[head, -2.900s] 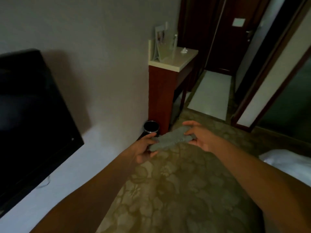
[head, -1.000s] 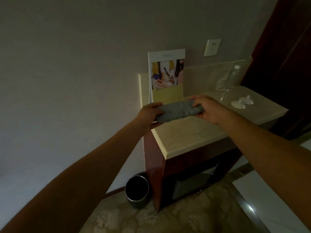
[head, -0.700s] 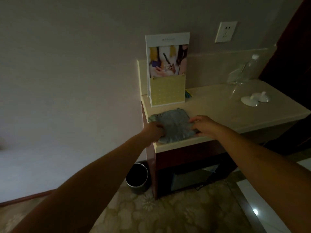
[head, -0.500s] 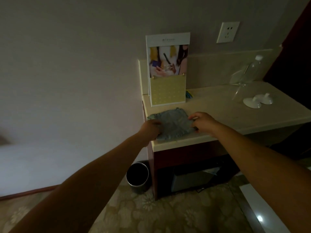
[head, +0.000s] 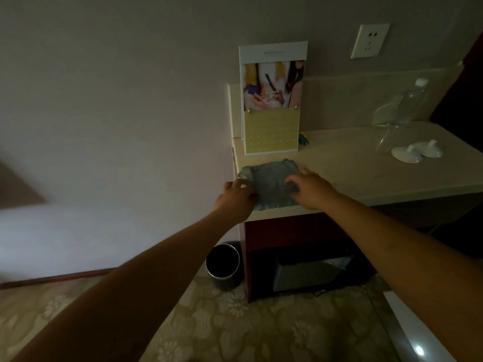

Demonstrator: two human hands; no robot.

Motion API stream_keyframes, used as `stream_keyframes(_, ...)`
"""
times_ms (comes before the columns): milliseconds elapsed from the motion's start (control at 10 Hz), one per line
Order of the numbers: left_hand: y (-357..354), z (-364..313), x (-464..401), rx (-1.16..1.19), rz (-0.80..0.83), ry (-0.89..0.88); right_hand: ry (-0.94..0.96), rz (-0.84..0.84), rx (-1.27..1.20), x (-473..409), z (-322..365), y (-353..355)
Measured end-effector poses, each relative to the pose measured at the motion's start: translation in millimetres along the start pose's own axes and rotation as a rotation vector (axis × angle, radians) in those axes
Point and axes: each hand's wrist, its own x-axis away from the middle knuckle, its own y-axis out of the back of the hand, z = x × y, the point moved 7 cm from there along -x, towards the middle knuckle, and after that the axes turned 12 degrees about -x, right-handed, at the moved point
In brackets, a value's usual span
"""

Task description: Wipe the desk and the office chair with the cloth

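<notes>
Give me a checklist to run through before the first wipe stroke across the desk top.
1. Cloth lies spread on the desk, near its front left corner: ok.
2. Left hand on the cloth's left edge: ok; whether it pinches it, cannot tell.
3. Right hand rests on the cloth's right part: ok.
4. Path to the right free: not ok; two white lids and a clear bottle stand at the far right.
5. Brochure stand just behind the cloth, upright and apart from it: ok, but close.
6. Cloth damp or dry: cannot tell.
</notes>
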Motion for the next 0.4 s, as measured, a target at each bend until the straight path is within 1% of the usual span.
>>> stream_keyframes(100,-7.3,1.2,11.5,-0.052,0.099,-0.007,-0.059,0.135,0.098,2.7,11.4,-17.3)
stream_keyframes(200,-4.6,11.1,28.7,0.047,0.124,0.016,-0.133,0.147,0.195,7.5,25.2,-18.5)
stream_keyframes(300,5.1,36.6,53.4,0.115,0.092,0.049,-0.041,0.129,0.225,12.8,68.9,-22.8)
stream_keyframes(400,11.0,73.8,80.6,0.24,0.087,0.143,0.078,0.252,0.151,24.6,129.0,-43.1)
